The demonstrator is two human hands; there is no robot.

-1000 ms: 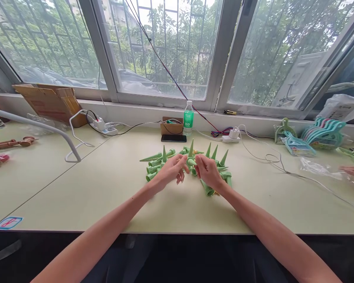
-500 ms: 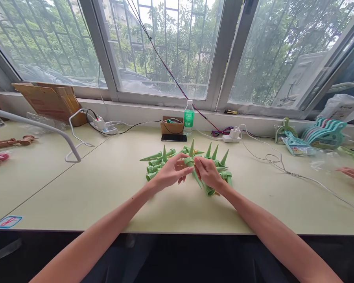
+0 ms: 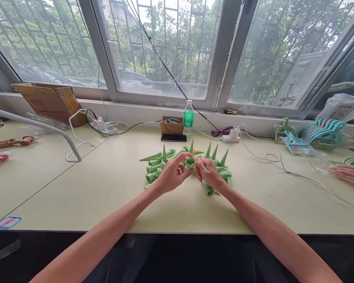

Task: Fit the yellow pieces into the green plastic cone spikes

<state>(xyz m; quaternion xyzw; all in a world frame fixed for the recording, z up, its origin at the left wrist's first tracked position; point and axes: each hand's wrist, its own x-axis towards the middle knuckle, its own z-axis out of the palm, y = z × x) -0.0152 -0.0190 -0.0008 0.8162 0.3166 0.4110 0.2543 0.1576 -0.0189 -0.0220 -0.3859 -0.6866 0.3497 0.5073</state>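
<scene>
One hollow green piece (image 3: 190, 162), round-mouthed, in the pinch of left grip (image 3: 171, 173) and right grip (image 3: 208, 172).

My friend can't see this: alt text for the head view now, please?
A person's left hand holds a round, open green part, with the right hand at its edge, above green spiked and tubular pieces on a pale table. Behind are a phone and bottle.

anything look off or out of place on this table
I see no spill. The large cardboard box at the back left looks askew, slanting outward, though lens distortion may add to that. The green spikes lie jumbled, some point-up.
</scene>
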